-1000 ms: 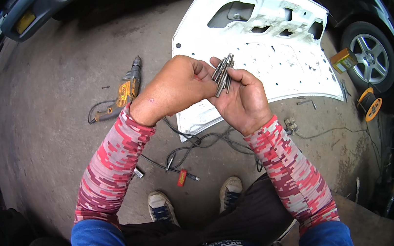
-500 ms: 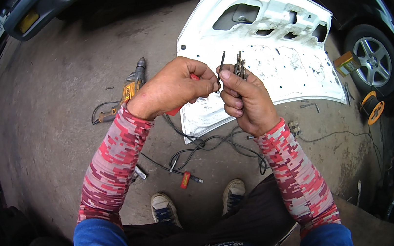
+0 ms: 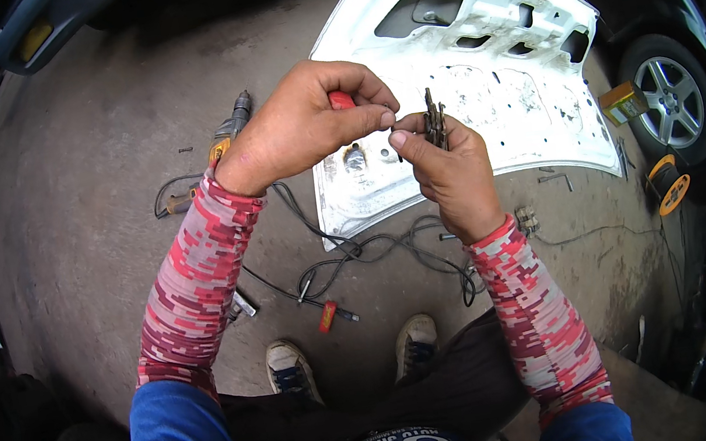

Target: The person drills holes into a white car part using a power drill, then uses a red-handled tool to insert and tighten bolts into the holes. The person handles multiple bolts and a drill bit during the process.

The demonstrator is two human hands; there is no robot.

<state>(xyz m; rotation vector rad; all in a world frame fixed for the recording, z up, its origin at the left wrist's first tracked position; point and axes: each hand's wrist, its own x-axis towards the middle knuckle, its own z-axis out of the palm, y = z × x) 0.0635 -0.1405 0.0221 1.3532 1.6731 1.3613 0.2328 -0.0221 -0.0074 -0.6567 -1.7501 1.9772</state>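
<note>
Several drill bits (image 3: pixel 435 126) stand in a bunch in my right hand (image 3: pixel 453 173), whose thumb and fingers are closed around them. Close beside it, my left hand (image 3: pixel 319 123) is closed, with thumb and forefinger pinched together near the right thumb. What that pinch holds is mostly hidden. Inside the left fingers sits a red object (image 3: pixel 341 99), only partly showing. Both hands are raised above a white car body panel (image 3: pixel 465 132), which lies on the floor with its inner side up.
A yellow and grey power drill (image 3: pixel 229 132) lies at the left. Its black cord (image 3: pixel 348 252) loops across the floor near a small red case (image 3: pixel 328 315) and my shoes. On the right are a car wheel (image 3: pixel 666 103), a yellowish box (image 3: pixel 623 103) and an orange cable reel (image 3: pixel 673 188).
The dark drill bit that stuck up from my left fingertips no longer shows there. My left hand has risen slightly, its fingertips close to the right thumb. The view has shifted a little.
</note>
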